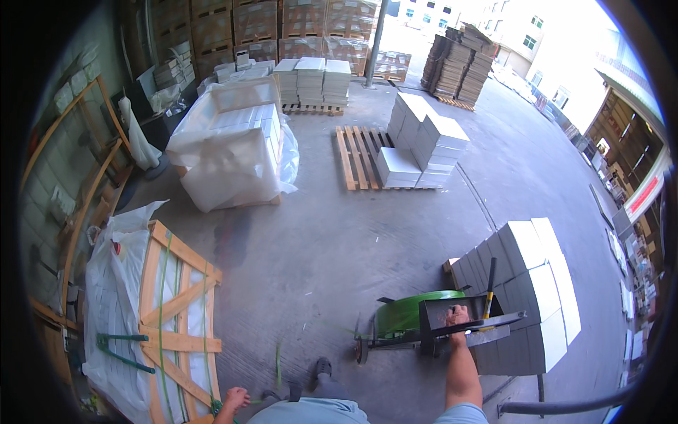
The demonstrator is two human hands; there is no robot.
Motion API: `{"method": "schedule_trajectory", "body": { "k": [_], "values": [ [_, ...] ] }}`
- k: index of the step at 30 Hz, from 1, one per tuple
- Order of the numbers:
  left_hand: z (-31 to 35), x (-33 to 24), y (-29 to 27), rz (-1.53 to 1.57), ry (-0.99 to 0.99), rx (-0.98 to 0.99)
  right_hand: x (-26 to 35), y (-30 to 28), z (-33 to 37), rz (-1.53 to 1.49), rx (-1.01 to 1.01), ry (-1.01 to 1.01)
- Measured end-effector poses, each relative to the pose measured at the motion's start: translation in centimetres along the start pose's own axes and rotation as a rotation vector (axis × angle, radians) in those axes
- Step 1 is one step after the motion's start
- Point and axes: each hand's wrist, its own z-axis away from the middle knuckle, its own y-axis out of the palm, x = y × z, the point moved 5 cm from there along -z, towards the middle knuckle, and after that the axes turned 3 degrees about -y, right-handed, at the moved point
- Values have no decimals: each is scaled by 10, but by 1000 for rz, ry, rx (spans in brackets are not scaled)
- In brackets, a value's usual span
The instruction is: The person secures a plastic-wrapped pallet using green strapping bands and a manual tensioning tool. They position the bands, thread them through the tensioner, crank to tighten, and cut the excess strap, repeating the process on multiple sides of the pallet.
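My right hand (458, 316) reaches into the black tray (432, 321) on top of a strapping cart, its fingers closed; what they hold is hidden. A big roll of green strap (417, 311) sits on the cart, and a long-handled tool with yellow and black parts (489, 300) lies across the tray. At the lower left, my left hand (236, 398) is curled beside a wood-framed crate (182, 339) with green straps around it. Whether it grips a strap cannot be made out. A tool with two green handles (127, 338) rests against the crate's plastic-wrapped load.
Close right of the cart stands a stack of white boxes (519, 290). Ahead is a pallet (359, 159) partly loaded with white boxes, with a plastic-draped crate (226, 159) left of it. A curved dark bar (565, 406) crosses the lower right. Loose green strap (278, 364) lies near my feet.
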Motion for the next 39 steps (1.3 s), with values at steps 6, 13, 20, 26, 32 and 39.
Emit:
{"method": "schedule_trajectory", "body": {
  "k": [6,13,20,26,32,39],
  "values": [
    [-10,8,-35,-38,59,31,-36,-53,72,-334,-465,433],
    [8,8,-61,-16,163,135,88,39,261,-550,58,512],
    [89,-27,-29,156,317,545,381,18,434,-1024,966,125],
    [129,-4,-42,203,443,528,494,-13,501,-1171,1384,48],
    [134,34,-77,187,457,236,538,-6,531,-1123,1723,-79],
    [118,84,-81,148,451,-331,552,62,574,-695,1890,-140]
  ]
}}
